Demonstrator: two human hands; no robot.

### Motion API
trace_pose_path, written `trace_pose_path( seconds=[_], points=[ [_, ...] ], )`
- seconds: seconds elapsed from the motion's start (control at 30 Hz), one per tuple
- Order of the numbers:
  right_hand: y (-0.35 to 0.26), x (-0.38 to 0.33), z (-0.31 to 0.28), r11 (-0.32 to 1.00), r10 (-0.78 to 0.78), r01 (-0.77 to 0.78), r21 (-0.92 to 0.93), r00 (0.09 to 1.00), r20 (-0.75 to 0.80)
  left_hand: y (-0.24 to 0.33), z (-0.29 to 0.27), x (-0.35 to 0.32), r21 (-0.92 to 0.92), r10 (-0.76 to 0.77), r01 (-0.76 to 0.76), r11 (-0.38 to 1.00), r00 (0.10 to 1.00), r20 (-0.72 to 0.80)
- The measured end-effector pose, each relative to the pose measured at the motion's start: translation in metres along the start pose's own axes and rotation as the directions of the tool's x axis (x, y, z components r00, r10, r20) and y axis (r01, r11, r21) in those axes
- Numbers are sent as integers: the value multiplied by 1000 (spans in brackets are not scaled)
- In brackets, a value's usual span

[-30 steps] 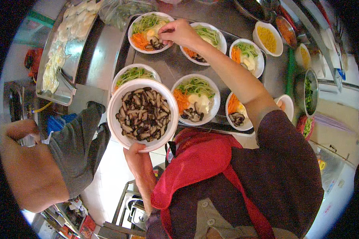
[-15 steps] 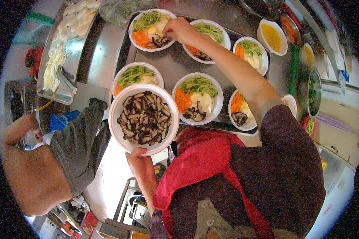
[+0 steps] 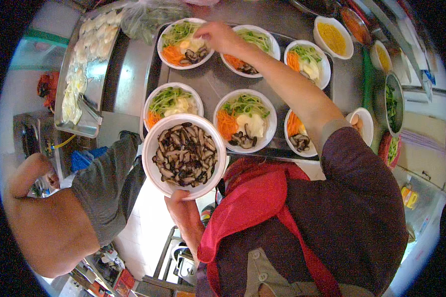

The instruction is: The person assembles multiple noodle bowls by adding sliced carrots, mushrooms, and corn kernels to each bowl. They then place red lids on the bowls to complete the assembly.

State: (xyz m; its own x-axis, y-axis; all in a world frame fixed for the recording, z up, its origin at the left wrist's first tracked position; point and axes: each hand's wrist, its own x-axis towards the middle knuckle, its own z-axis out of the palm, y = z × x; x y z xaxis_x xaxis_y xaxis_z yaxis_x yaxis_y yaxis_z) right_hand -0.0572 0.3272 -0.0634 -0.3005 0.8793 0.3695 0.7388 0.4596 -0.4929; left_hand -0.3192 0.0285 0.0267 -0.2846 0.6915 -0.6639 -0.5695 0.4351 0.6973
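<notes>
Since the earlier frame, the right hand [image 3: 222, 38] has shifted away from the mushroom slices [image 3: 193, 57] in the far-left bowl [image 3: 185, 68], toward that bowl's far side. Its fingers [image 3: 202, 32] are bent close together above the bowl's right part; whether they have hold of anything cannot be told. Left hand [image 3: 184, 210] is closed on the mushroom bowl [image 3: 208, 185], thumb over the near rim, remaining fingers largely hidden. This bowl, well filled with sliced mushrooms, is held at the near edge of the tray [image 3: 203, 81] and hides part of the near-left bowl [image 3: 199, 110]. Six white bowls stand on the tray, which rests on the metal table [image 3: 136, 59]. Near-middle bowl [image 3: 268, 131] contains greens, orange shreds, a white portion and mushrooms. Right of the tray are a bowl of yellow pieces [image 3: 351, 51] and a bowl of eggs [image 3: 367, 133]; to the left, a pan of fried eggs [image 3: 86, 126].
</notes>
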Motion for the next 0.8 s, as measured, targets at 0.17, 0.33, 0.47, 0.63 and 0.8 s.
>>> trace_pose_path(
  seconds=[0.17, 0.33, 0.47, 0.63, 0.8],
  points=[
    [0, -77, -65, 873, 382, -285, 396, 905, -190, -1, -3, -12, 15, -31, 29, 999, 994, 109],
    [-87, -190, -159, 497, 642, -678, 541, 707, 297, -13, 18, -22, 130, -160, 124, 984, 932, 325],
    [-120, -268, -181, 361, 589, -792, 493, 604, 538, -36, 47, -27, 323, -298, 183, 928, 886, 355],
    [-133, -324, -205, 93, 542, -803, 588, 536, 647, -70, 94, -45, 387, -308, 84, 918, 766, 565],
    [-133, -360, -226, 119, 618, -651, 749, 639, 458, -84, 129, -83, 407, -172, -188, 894, 695, 698]
  ],
)
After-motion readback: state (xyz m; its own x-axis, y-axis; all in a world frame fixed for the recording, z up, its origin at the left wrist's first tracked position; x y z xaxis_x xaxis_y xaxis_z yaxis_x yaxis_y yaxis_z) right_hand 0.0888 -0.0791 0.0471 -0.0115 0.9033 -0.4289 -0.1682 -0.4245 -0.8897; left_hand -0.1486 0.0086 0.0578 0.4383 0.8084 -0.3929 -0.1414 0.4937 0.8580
